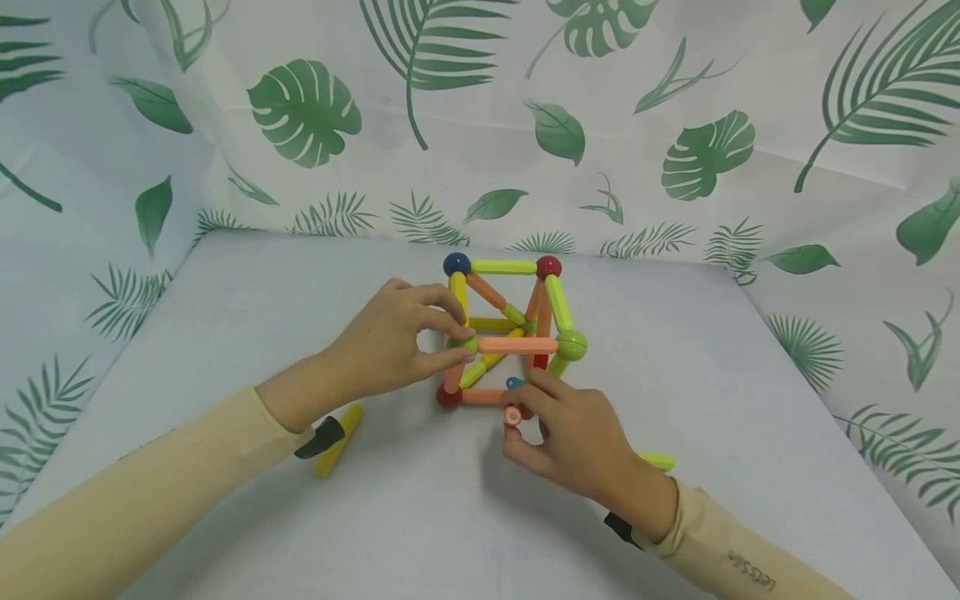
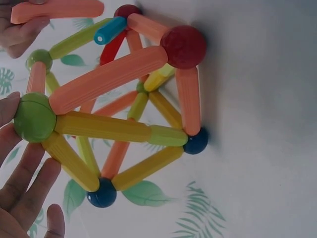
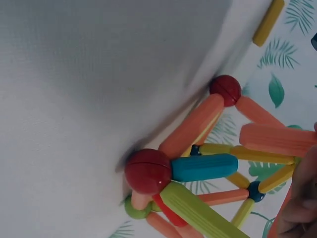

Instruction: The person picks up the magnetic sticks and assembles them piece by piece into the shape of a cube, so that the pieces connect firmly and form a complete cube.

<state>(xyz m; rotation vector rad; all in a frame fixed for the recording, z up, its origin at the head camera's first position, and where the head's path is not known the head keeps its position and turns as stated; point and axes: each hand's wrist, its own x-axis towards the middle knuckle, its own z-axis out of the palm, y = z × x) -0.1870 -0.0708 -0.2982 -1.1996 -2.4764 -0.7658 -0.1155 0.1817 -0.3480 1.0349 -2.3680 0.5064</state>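
Note:
A box-shaped frame of magnetic sticks and balls [image 1: 517, 345] stands on the white cloth. My left hand [image 1: 405, 337] holds the green ball [image 2: 34, 118] at its upper front left corner, thumb and fingertips around it. My right hand [image 1: 573, 425] pinches a loose orange stick [image 3: 277, 140] in front of the frame, its end facing the head camera. A short blue stick [image 3: 204, 167] juts up from the red ball [image 3: 147, 171] at the lower front right corner; its top is free. The held stick is apart from the blue stick in the right wrist view.
A loose yellow stick [image 1: 337, 442] lies by my left wrist. Partly behind my right wrist is a lime stick [image 1: 657, 460]. Behind the frame rises a white cloth backdrop [image 1: 480, 183] with green leaf prints.

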